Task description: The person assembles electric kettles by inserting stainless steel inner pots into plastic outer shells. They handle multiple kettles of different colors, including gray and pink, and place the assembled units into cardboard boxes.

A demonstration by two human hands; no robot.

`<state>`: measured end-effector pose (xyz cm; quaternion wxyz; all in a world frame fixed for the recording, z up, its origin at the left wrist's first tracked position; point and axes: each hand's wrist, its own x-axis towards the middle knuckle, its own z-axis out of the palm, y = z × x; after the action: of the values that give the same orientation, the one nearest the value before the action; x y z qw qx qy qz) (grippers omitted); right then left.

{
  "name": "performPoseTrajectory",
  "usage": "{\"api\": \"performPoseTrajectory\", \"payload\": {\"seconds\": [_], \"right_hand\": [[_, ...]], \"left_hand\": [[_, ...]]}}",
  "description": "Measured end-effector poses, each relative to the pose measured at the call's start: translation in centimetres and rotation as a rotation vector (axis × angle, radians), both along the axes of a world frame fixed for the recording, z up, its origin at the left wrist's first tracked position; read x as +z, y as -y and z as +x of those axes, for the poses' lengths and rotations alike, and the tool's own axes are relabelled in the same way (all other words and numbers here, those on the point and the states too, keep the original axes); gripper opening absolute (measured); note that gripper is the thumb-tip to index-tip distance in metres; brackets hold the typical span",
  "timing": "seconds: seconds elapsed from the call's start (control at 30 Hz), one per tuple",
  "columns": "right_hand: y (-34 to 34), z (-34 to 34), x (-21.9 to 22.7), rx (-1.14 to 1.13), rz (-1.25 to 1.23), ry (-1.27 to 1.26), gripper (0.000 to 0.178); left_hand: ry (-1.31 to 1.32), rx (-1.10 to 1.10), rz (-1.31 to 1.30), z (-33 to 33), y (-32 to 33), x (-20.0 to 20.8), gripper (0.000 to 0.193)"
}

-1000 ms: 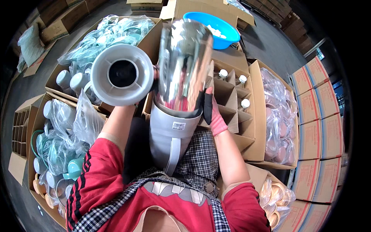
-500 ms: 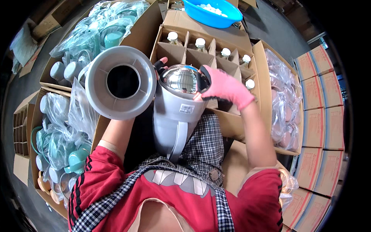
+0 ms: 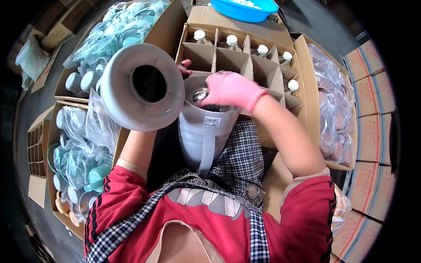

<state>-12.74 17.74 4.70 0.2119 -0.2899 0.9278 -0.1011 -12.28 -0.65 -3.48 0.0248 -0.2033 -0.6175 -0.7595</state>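
Head view: The silver liner (image 3: 200, 94), which stood well proud of the grey jug (image 3: 199, 131) a second ago, now lies below its rim. Judged: insertion is well advanced; full seating cannot be confirmed. The jug stands in the lap, handle toward the body. Right hand (image 3: 230, 90), gloved pink, reaches into the mouth, fingers bent at the liner; grip cannot be told. Left hand (image 3: 186, 68) is mostly hidden behind the collar (image 3: 120, 83), fingertips apart beside the rim; hold unverified.
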Motion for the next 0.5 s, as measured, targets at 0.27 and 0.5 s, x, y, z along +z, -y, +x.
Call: {"api": "performPoseTrajectory", "payload": {"seconds": [0.27, 0.5], "right_hand": [[-6.2, -2.9, -3.9, -0.581, -1.578, 0.274, 0.062], [-5.8, -0.7, -11.0, -0.536, -1.444, 0.064, 0.058]], "left_hand": [[-0.402, 0.057, -0.304, -1.7, -1.2, 3.9, 0.079], [-0.039, -0.110, -0.282, 1.0, -0.8, 0.7, 0.084]]}}
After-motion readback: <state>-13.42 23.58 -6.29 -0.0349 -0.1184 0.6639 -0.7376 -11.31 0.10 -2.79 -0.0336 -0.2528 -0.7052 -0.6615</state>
